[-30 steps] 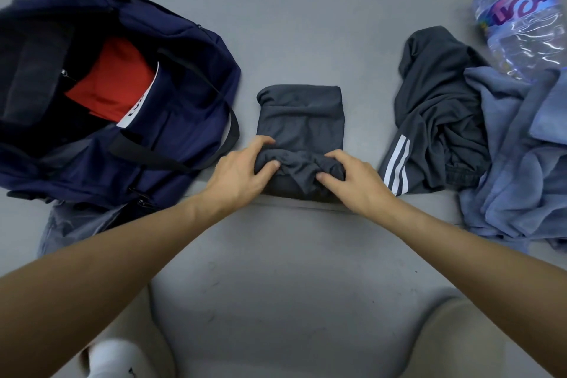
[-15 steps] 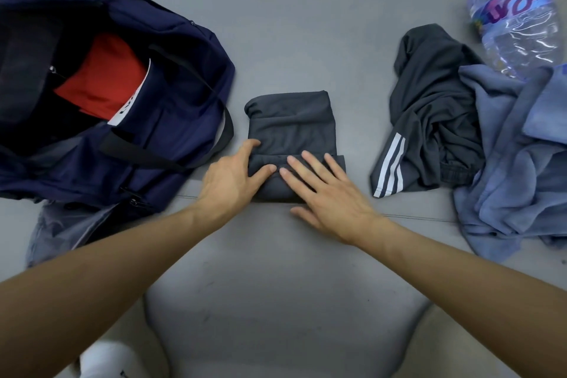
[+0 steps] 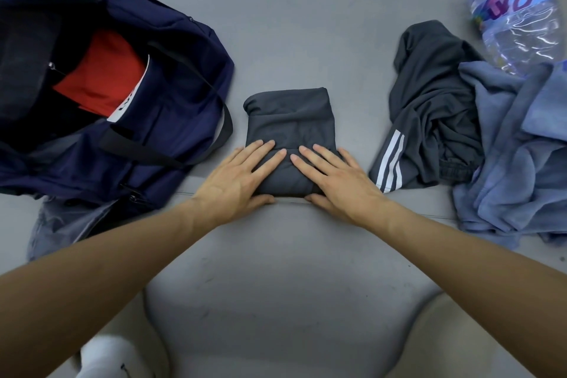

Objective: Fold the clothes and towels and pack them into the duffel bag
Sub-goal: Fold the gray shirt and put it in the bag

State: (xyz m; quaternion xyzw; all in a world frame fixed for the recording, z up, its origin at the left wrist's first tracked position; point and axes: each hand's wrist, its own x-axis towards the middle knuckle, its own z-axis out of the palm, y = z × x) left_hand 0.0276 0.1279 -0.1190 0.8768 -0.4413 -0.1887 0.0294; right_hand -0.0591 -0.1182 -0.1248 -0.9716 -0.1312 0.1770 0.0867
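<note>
We note a navy duffel bag [image 3: 184, 77] holding red cloth [image 3: 101, 70]; folded charcoal garment [image 3: 291, 120]; white-striped dark shorts [image 3: 429, 120]; blue towel [image 3: 515, 156].

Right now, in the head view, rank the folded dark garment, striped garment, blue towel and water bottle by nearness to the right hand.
1. Folded dark garment, under the right hand.
2. Striped garment, just to its right.
3. Blue towel, farther right.
4. Water bottle, top right corner.

Bare floor [image 3: 306, 24] lies between the open duffel bag [image 3: 171, 120] and crumpled clothes [image 3: 429, 113].
</note>
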